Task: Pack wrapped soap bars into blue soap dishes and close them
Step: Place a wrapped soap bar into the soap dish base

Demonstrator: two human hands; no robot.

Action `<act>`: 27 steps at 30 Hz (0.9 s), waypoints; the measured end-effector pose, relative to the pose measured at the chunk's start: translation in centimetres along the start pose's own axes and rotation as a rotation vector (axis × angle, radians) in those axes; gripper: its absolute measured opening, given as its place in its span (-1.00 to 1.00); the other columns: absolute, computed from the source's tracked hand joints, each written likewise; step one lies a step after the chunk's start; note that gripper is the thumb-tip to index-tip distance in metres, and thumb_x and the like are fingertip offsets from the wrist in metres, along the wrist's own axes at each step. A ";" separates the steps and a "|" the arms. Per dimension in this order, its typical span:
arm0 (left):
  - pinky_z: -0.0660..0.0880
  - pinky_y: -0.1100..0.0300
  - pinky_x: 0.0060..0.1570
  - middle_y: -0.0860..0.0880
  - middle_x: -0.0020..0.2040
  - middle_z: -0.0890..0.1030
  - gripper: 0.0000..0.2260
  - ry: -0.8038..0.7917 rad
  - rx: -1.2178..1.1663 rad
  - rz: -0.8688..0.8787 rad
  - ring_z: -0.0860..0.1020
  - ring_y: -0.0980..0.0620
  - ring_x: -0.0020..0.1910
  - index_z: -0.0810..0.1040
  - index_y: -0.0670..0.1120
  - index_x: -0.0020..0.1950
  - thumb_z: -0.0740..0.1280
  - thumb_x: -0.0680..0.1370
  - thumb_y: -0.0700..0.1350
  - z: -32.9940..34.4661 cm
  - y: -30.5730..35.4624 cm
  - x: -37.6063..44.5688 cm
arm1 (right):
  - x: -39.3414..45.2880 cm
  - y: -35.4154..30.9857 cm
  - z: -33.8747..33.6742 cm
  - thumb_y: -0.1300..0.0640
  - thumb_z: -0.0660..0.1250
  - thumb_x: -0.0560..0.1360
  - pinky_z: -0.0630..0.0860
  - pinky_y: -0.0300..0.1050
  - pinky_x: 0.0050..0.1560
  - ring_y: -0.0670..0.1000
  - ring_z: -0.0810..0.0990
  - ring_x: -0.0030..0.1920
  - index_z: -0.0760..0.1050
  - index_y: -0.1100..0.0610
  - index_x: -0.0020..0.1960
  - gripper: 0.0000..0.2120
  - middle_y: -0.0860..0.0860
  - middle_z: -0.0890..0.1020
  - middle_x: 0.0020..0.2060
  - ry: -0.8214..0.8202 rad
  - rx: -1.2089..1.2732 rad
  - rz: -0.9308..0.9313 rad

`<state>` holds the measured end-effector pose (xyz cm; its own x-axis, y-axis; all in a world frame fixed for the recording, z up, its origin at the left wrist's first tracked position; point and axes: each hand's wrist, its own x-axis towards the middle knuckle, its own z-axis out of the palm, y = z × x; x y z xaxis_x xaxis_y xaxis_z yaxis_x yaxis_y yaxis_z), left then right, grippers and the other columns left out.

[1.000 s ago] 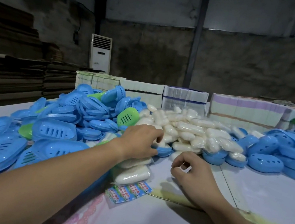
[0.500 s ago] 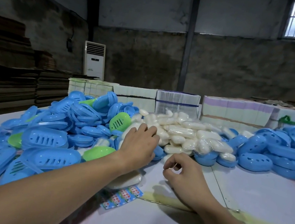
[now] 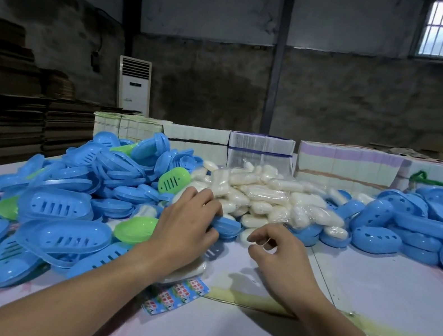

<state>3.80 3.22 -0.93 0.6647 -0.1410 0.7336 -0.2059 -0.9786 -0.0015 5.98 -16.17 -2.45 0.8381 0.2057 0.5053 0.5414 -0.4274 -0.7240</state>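
Soap bars in clear wrap lie nearest as one bar (image 3: 190, 270) half under the left wrist, beside a printed sticker strip (image 3: 175, 296). Left hand (image 3: 187, 221) reaches palm down, fingers curled over a blue dish piece (image 3: 226, 226); whether it truly grips is unclear. Right hand (image 3: 279, 255) hovers loosely curled, holding nothing. Beyond, the soap heap (image 3: 263, 193) sits between the blue dish piles (image 3: 66, 199). Pulling that piece could slide neighbouring bars or dishes off their loose slopes; a green dish (image 3: 172, 180) might get grabbed by mistake.
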 end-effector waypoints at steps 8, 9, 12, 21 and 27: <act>0.51 -0.02 -0.37 0.05 -0.10 0.50 -0.84 0.096 -0.058 0.053 0.38 -0.01 -0.08 0.54 -0.06 -0.09 0.44 0.37 -0.15 -0.5 -0.1 -0.7 | 0.3 0.0 0.1 0.03 0.33 0.52 0.45 -0.17 -0.18 -0.13 0.54 -0.21 0.59 0.02 -0.22 -0.83 -0.16 0.62 -0.24 -0.016 0.105 0.099; 0.52 -0.03 -0.37 0.04 -0.10 0.51 -0.84 0.105 -0.060 0.070 0.38 -0.01 -0.08 0.55 -0.07 -0.08 0.45 0.37 -0.15 -0.6 0.0 -0.8 | 0.4 -0.1 0.1 -0.02 0.30 0.54 0.46 -0.11 -0.15 -0.08 0.55 -0.19 0.60 0.06 -0.19 -0.78 -0.11 0.63 -0.24 -0.028 0.115 0.131; 0.51 0.00 -0.36 0.03 -0.09 0.51 -0.83 0.112 -0.066 0.116 0.39 -0.03 -0.07 0.53 -0.07 -0.08 0.45 0.38 -0.15 -0.9 0.6 -1.2 | 0.4 0.0 0.2 -0.16 0.22 0.58 0.52 0.00 -0.02 -0.02 0.59 -0.11 0.63 0.10 -0.13 -0.62 -0.07 0.65 -0.26 -0.066 0.123 0.205; 0.42 0.11 -0.32 0.00 -0.17 0.54 -0.75 0.215 -0.101 0.264 0.46 -0.09 -0.16 0.57 -0.10 -0.13 0.50 0.26 -0.29 -1.4 2.8 -0.8 | 0.7 -0.6 -0.4 -0.25 0.20 0.56 0.35 -0.13 -0.16 -0.26 0.52 -0.37 0.68 0.04 -0.29 -0.51 -0.07 0.70 -0.33 -0.058 0.278 0.286; 0.35 0.28 0.25 0.18 0.14 0.41 -0.77 0.071 -0.641 0.000 0.37 0.08 0.21 0.63 0.11 -0.02 0.49 0.35 -0.06 -0.6 3.1 -1.9 | 0.5 -0.4 -0.4 0.04 0.27 0.51 0.35 -0.14 -0.26 -0.23 0.47 -0.44 0.55 0.03 -0.45 -0.64 -0.15 0.56 -0.50 -0.005 0.213 0.245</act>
<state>1.45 0.59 -1.89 0.6205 -0.1090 0.7766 -0.6086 -0.6914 0.3893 6.20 -16.27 -1.73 0.9452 0.1239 0.3022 0.3252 -0.2713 -0.9059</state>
